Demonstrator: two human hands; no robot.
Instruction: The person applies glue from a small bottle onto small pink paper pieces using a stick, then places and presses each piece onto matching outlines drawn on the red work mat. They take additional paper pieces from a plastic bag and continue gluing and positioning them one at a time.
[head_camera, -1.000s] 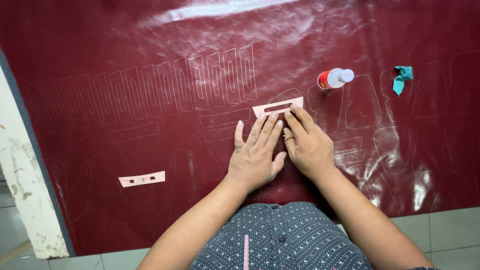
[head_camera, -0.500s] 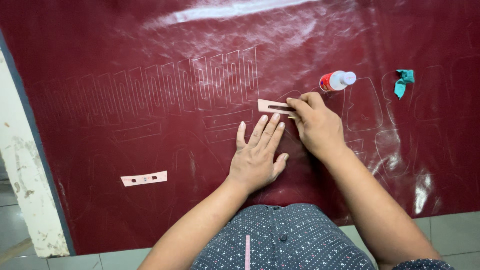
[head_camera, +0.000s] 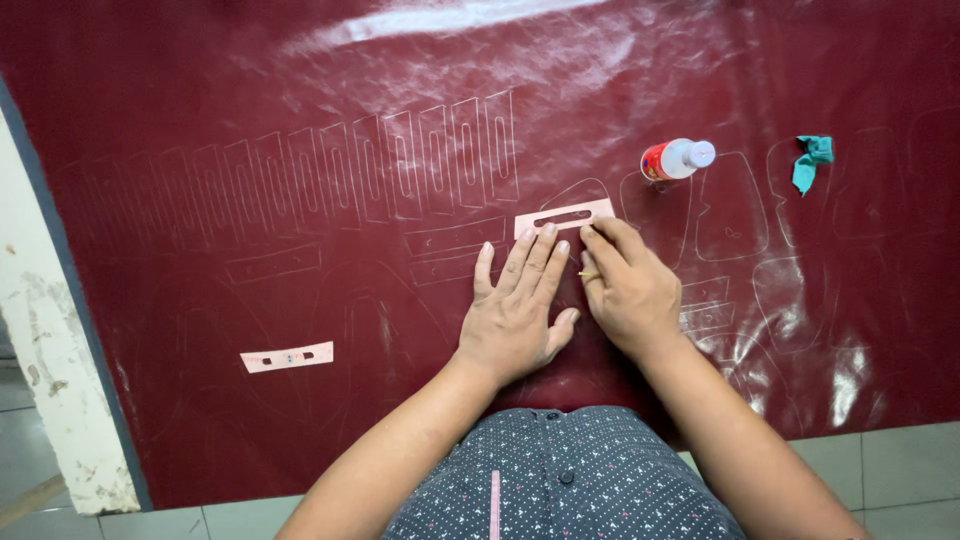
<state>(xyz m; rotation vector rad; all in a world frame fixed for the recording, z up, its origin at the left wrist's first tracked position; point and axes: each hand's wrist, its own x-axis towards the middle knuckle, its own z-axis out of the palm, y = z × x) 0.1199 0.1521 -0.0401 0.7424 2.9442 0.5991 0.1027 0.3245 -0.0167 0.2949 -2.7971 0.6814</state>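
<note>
On the dark red sheet (head_camera: 300, 120), traced outlines already fill a row; my left hand (head_camera: 515, 310) presses flat below the pink template (head_camera: 563, 217), my right hand (head_camera: 625, 285) curled around a pencil beside it.

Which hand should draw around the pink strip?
Probably the right hand: it seems to hold a thin yellowish tool beside the pink strip, while the left hand lies flat, fingertips pinning its lower edge.

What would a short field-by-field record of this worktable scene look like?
surface: dark red sheet marked with traced outlines
left hand: flat, fingertips on the pink slotted template
right hand: beside the left, holding a thin tool, partly hidden
second template: lying apart, to the left
bottle: on its side
teal scrap: far right
</note>
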